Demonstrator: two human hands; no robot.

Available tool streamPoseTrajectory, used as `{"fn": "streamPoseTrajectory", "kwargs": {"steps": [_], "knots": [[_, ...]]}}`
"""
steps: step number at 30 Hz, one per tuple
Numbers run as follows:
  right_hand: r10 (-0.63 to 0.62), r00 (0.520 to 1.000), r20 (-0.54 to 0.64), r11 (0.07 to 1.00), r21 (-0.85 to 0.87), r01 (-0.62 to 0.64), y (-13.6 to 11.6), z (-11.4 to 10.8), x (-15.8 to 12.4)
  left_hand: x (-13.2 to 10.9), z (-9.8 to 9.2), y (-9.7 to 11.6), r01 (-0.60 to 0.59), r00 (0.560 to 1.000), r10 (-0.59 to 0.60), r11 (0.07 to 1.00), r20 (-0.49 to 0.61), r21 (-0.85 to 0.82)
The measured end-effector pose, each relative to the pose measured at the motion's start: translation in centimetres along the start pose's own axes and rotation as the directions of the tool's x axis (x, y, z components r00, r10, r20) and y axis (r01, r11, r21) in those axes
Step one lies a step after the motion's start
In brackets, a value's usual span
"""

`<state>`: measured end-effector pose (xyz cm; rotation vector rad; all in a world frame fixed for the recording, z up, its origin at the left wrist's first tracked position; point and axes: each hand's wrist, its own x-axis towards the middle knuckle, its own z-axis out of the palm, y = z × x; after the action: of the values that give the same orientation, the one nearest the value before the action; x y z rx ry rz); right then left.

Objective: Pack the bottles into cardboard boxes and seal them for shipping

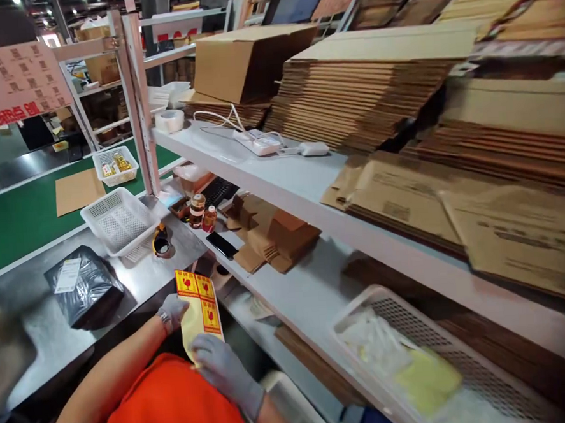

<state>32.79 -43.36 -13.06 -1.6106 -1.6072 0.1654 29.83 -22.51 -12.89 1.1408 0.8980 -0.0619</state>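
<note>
A sheet of stickers (pixel 209 316) is held upright in front of my orange shirt, its yellow labels printed with red glass symbols; its lower left part is bare pale backing. My left hand (pixel 174 310), in a grey glove, pinches the sheet's left edge. At the lower end, my right hand (pixel 220 366), gloved as well, has its fingers curled onto the sheet; its fingertips are partly hidden. To the left, a package wrapped in black plastic (pixel 89 290) with a white label rests on the metal table (pixel 145 274).
A white basket (pixel 120 221) and a tape roll (pixel 160 240) sit on the table beside a green conveyor (pixel 6 231). Shelves at right hold cardboard stacks (pixel 342 96), a phone (pixel 222 246), bottles (pixel 197 210) and a plastic crate (pixel 378 295). A blurred person (pixel 4 356) is at far left.
</note>
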Motion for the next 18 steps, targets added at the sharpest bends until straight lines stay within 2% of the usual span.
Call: {"fn": "streamPoseTrajectory", "kwargs": {"steps": [1,3,6,9,11,14,16,18], "knots": [[0.042,0.999,-0.013,0.998,0.055,-0.041,0.3,-0.2,0.4,-0.3,-0.7,-0.1,-0.043,0.998,0.044,0.999,-0.045,0.020],[0.116,0.987,-0.115,0.990,0.092,-0.106,1.3,-0.7,1.8,-0.9,-2.1,0.0,-0.114,0.984,0.123,0.991,-0.126,0.077],[0.106,0.963,-0.247,0.991,-0.054,-0.123,3.5,-0.8,5.4,-1.8,-3.7,0.5,-0.204,0.960,0.232,0.963,-0.159,0.174],[-0.015,0.980,-0.198,0.976,-0.215,-0.029,5.5,-0.1,9.8,-2.8,-4.7,1.3,-0.287,0.939,0.323,0.927,-0.122,0.243],[-0.060,0.991,-0.122,0.973,-0.228,0.030,6.3,0.4,12.0,-3.6,-5.5,1.7,-0.361,0.911,0.406,0.869,-0.070,0.339],[-0.107,0.994,-0.015,0.989,-0.103,0.105,6.6,1.0,13.7,-4.9,-6.9,1.9,-0.424,0.870,0.493,0.762,-0.013,0.490],[-0.157,0.988,0.003,0.988,-0.005,0.157,6.6,1.2,14.0,-5.8,-7.7,1.8,-0.408,0.871,0.490,0.686,0.033,0.602],[-0.195,0.981,-0.023,0.978,0.064,0.196,6.5,1.4,14.1,-6.6,-8.4,1.6,-0.383,0.880,0.465,0.573,0.097,0.725]]}}
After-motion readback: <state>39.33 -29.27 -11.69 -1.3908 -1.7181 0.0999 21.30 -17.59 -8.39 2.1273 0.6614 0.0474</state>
